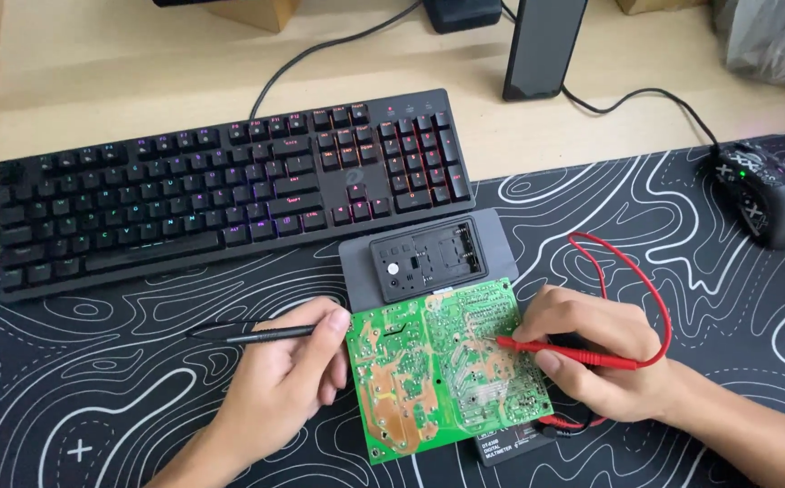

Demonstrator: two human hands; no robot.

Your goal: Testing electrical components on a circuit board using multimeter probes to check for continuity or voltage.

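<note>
We see a green circuit board lying solder side up at the centre of a black desk mat patterned with white contour lines. Everything else is placed from this board. At its left edge, the left hand rests against the board, its fingers closed around a black test probe that lies nearly flat and points away to the left. At the board's right edge, the right hand has its fingers pinched around a red test probe, whose tip touches the board's right half. A red lead wire loops up and to the right of the board, then curves back down behind the right hand. Just behind the board's far edge lies a grey device with an open black compartment on top. A dark meter body peeks out from under the board's near right corner. Farther behind and to the left sits a black backlit keyboard. Well off to the upper right rests a black patterned mouse
</note>
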